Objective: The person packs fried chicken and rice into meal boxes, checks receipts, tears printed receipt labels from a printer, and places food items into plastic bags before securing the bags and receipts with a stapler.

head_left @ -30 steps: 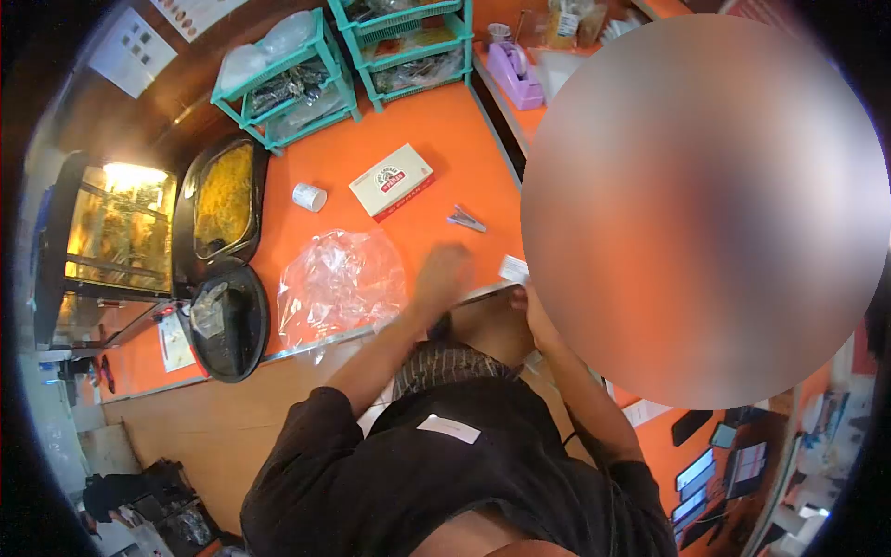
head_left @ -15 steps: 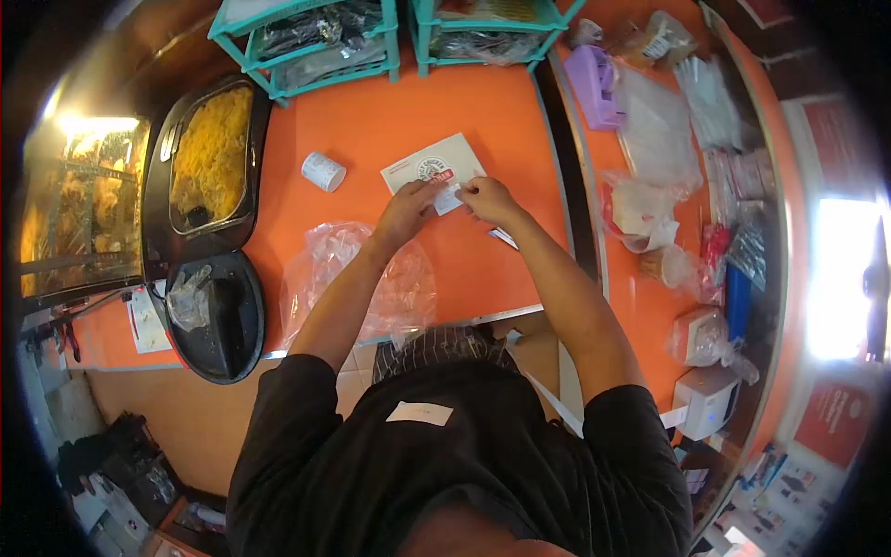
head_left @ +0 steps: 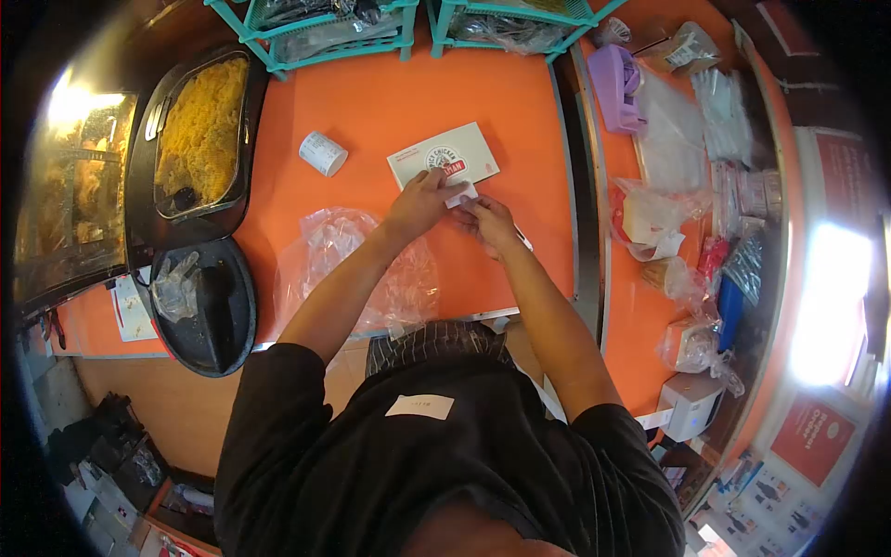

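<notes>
A small white paper slip is pinched between my two hands, at the near edge of a flat cream box with a round chicken logo and a red band. My left hand has its fingers closed on the slip's left side, over the lower part of the box. On the slip's right side, my right hand grips it with bent fingers. Partly hidden by the right wrist, a thin white object lies on the orange counter. A white printed cylinder rests on its side to the left.
A crumpled clear plastic bag lies under my left forearm. At the left are a black rice cooker of yellow rice, its black lid and a lit glass food case. Teal racks stand behind; a purple dispenser and bags line the right.
The view has shifted slightly. My hands have drawn the slip down toward the box's near edge, and more of the logo shows. My right hand has turned its fingers under the slip.
</notes>
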